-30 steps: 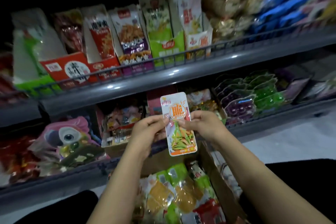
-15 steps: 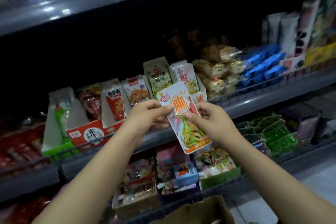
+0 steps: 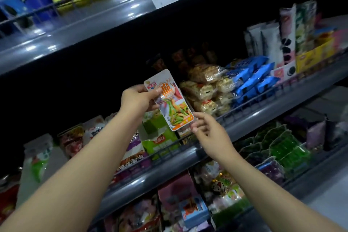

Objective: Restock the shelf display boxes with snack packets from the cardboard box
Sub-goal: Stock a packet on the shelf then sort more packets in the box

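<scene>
Head view: the left hand point(image 3: 138, 100) is pinching the upper left edge of a snack packet point(image 3: 169, 100), thumb on its front. The packet is a long, slim, rounded-corner pouch, white at the top with an orange round logo, green and orange vegetable strips pictured in the middle, and an orange band at the bottom. It is tilting in the air before the middle shelf point(image 3: 244, 124), above a green display box point(image 3: 160, 137). The right hand point(image 3: 209, 133) is touching the packet's bottom corner with loosely curled fingertips; whether it is gripping, I cannot tell.
</scene>
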{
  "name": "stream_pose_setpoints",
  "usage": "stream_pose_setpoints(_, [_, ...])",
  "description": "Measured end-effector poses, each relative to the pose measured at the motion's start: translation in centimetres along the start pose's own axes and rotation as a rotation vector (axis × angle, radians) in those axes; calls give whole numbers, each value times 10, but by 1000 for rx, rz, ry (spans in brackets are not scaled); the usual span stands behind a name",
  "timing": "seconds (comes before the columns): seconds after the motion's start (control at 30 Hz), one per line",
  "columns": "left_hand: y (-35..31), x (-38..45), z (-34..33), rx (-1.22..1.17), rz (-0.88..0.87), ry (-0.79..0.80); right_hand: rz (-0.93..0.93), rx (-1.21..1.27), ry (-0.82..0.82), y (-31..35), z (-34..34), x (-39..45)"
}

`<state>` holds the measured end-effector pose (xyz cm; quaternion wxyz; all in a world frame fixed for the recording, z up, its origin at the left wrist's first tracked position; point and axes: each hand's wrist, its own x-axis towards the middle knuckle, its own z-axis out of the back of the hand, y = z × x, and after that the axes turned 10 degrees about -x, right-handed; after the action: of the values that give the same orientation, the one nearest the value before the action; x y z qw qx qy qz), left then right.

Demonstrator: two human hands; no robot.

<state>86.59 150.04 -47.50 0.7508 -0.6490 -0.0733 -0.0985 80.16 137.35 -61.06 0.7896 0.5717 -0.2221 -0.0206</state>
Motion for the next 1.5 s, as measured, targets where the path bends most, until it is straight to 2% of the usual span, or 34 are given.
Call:
stream_pose_setpoints(0.17, [4, 24, -19, 81, -80, -100, 83, -246, 22, -13, 1, 4])
stream_pose_setpoints(0.27, [9, 35, -25, 87, -67, -125, 117, -303, 64, -18, -1, 6])
stream_pose_setpoints(0.37, [13, 43, -27, 52, -28, -135, 118, -299, 80, -17, -5, 7])
stream_pose_setpoints(0.47, [18, 49, -28, 133, -21, -115, 113, -286, 78, -16, -9, 7])
stream_pose_setpoints(0.57, [33, 48, -30, 226, 59, -59, 103, -282, 54, -15, -13, 7])
stream_pose_setpoints(0.67, [52, 47, -27, 441, -20, -52, 85, -248, 35, -13, -17, 4])
stream_pose_setpoints(0.9, [67, 53, -26, 546, -167, -23, 88, -254, 39, -13, -22, 1])
stream_pose_setpoints(1.03, [76, 59, -25, 632, -171, -62, 90, -280, 49, -13, -22, 0])
stream_pose_setpoints(1.37, [85, 21, -15, 467, -276, -132, 121, -291, 62, -15, -25, -6])
stream_pose_setpoints(1.5, [95, -28, -7, 404, -407, -141, 194, -346, -34, -14, -32, -16])
